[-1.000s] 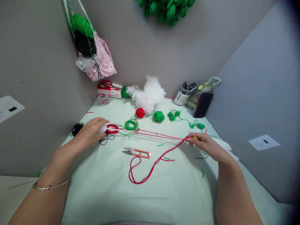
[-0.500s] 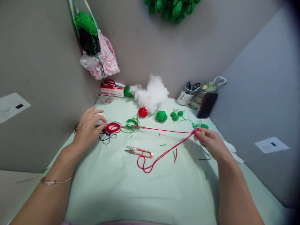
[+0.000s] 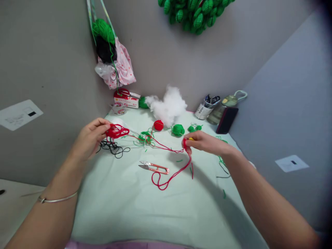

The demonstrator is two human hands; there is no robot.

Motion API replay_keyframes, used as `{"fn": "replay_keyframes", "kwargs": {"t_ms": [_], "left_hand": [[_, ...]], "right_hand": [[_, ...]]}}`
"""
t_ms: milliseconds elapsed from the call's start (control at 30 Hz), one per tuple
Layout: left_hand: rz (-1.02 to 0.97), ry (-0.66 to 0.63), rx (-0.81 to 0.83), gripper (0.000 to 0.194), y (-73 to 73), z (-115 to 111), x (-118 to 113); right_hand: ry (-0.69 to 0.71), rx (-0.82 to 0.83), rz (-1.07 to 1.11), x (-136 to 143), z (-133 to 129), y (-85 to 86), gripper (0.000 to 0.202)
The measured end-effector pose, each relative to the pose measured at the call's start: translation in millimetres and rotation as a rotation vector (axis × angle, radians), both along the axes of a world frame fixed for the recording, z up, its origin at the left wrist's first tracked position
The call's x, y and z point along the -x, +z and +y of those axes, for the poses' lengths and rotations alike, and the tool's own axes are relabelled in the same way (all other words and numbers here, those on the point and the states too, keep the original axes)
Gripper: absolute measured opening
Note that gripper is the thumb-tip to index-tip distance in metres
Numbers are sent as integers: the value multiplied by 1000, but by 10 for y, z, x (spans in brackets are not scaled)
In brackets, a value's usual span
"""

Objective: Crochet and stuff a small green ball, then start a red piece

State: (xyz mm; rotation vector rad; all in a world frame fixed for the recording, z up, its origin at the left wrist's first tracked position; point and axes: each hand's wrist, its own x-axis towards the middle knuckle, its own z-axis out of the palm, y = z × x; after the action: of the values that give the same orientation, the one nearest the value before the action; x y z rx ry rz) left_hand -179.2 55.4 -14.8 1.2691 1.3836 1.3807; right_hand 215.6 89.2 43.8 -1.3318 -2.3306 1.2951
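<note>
Pinched in my left hand [image 3: 89,138] is a loose bundle of red yarn [image 3: 118,131], raised over a tangle of black yarn [image 3: 114,148]. My right hand [image 3: 201,141] is closed on a small red crocheted piece [image 3: 184,142] with a yellow-handled tool [image 3: 191,139], probably a crochet hook, its shaft mostly hidden. Red strands run between the two hands, past a green yarn tangle [image 3: 145,137]. From the right hand a doubled red strand [image 3: 178,172] hangs down and loops on the table. Thread snips [image 3: 155,167] with orange handles lie close to that loop.
Behind stand a red yarn ball [image 3: 158,125], a green yarn ball [image 3: 178,130] and white stuffing [image 3: 169,105]. A pen cup [image 3: 203,110], a bottle [image 3: 216,112] and a phone [image 3: 227,120] are at back right. A yarn bag [image 3: 123,65] hangs left.
My left hand has picked up the red yarn bundle from the table. The right hand has moved left with the red piece, and the strand between the hands has gone slack.
</note>
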Motion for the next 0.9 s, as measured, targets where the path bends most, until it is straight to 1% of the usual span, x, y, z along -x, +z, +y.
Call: {"fn": "replay_keyframes", "kwargs": {"t_ms": [33,67,100,133,167,200,233,267,300,333,367,400,433,467,500,533,600,700,733,800,833,900], "left_hand": [[-78,5,12,15,24,-6,-14],[-172,12,26,13,38,-8,-34],[-265,22,40,11,43,-7,-57],[-345,29,52,8,40,-4,-81],[-417,39,62,6,30,-1,-105],[-482,53,70,4,17,2,-129],[-543,69,79,3,0,4,-150],[-598,86,89,4,-18,5,-169],[-650,102,101,5,-36,4,-186],[-697,116,113,8,-51,3,-200],[-739,127,123,11,-63,0,-211],[-778,134,131,15,-72,-3,-220],[-812,138,136,18,-77,-8,-227],[-843,138,137,21,-81,-13,-232],[-870,136,138,24,-84,-17,-236],[-893,131,137,25,-89,-22,-238],[-925,114,138,28,-106,-31,-243],[-932,70,146,31,-154,-41,-261],[-923,47,151,32,-174,-43,-271],[-889,-7,161,31,-215,-46,-292],[-864,-34,161,29,-234,-46,-300],[-804,-73,145,24,-266,-47,-305]], "right_hand": [[83,-24,-12,171,101,140,34],[130,-58,-13,343,216,294,33],[74,-147,17,509,346,461,33],[-46,-286,86,661,487,639,34],[-226,-466,182,792,634,820,39],[-307,-560,234,898,782,994,46],[-357,-620,265,978,922,1147,44],[-413,-688,286,1035,1046,1263,42],[-482,-764,256,1073,1146,1332,40],[-539,-951,71,1100,1212,1346,39],[-555,-1008,13,1124,1241,1304,44],[-549,-1016,-20,1151,1231,1211,48],[-530,-999,-60,1185,1181,1077,44],[-485,-940,-110,1228,1096,914,34],[-397,-840,-111,1278,984,734,22],[-296,-700,-63,1336,852,548,14],[-178,-432,95,1463,567,194,17],[-63,-193,245,1658,214,-230,21],[-61,-152,282,1719,138,-335,23],[-136,-149,361,1818,52,-483,42],[-147,-133,406,1850,34,-523,41],[-159,-80,484,1856,15,-536,29]]}}
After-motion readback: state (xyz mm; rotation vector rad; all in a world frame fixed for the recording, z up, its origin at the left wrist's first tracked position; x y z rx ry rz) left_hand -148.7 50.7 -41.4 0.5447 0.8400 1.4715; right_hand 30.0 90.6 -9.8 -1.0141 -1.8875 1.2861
